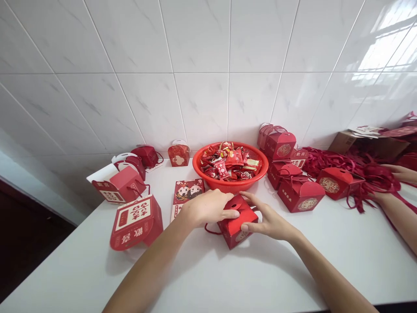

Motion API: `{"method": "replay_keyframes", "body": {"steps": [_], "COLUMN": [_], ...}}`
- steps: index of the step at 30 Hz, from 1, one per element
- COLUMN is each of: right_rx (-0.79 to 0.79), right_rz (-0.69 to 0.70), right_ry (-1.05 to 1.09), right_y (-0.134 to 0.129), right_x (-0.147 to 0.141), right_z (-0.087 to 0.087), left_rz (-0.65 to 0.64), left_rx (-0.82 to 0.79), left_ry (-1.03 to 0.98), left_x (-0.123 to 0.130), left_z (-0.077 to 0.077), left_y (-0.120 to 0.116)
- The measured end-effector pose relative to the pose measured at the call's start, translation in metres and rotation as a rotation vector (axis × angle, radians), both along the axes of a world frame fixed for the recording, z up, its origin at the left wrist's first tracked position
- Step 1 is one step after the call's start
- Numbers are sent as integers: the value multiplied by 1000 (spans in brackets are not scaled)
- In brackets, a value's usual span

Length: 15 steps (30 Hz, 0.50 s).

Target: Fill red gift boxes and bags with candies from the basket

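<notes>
A small red gift box (235, 232) sits on the white table in front of me, its top flaps folded inward. My left hand (210, 208) lies over its left top edge, thumb on the flap. On the right side, my right hand (267, 219) holds the box with fingers behind and thumb on the top. A dark red cord (213, 231) sticks out at the box's left. Just behind stands a red plastic basket (230, 186) filled with wrapped candies (234, 158).
Red boxes (122, 184) stand at the left, beside a tipped one (137, 219). More boxes (301, 195) are stacked right of the basket. Dark red ribbons (339, 163) heap at the far right, near another person's hands (404, 174). A tiled wall (202, 108) bounds the table.
</notes>
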State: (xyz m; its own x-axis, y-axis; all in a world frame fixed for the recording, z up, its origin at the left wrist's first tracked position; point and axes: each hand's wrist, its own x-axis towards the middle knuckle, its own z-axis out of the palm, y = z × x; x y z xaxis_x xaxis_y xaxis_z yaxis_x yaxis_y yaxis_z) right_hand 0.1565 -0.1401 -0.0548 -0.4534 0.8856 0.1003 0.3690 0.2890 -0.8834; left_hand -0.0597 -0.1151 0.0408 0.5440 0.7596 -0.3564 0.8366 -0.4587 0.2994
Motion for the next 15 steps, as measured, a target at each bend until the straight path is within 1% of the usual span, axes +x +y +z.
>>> {"method": "replay_keyframes", "body": {"steps": [2,5,8,11,13,15], "right_rx": [2,17,63,85,46,18], "right_rz": [-26,-90,-146,-167,-162,-185], "right_ry": [14,14,48,196,350,484], "right_y": [0,1,3,5,5,5], "right_x": [-2,-1,2,5,8,12], "right_z": [0,1,2,5,10,17], "left_rz": [-2,-49,-71,-37,-20,3], "left_rx": [-34,-88,-122,-115,-64,2], "left_ry": [-15,-57,-96,-145,-205,-308], "left_x": [-1,-2,-3,-2,-2,-2], "left_z": [-3,-9,-14,-16,-14,-9], "left_y": [2,12,21,22,20,16]}}
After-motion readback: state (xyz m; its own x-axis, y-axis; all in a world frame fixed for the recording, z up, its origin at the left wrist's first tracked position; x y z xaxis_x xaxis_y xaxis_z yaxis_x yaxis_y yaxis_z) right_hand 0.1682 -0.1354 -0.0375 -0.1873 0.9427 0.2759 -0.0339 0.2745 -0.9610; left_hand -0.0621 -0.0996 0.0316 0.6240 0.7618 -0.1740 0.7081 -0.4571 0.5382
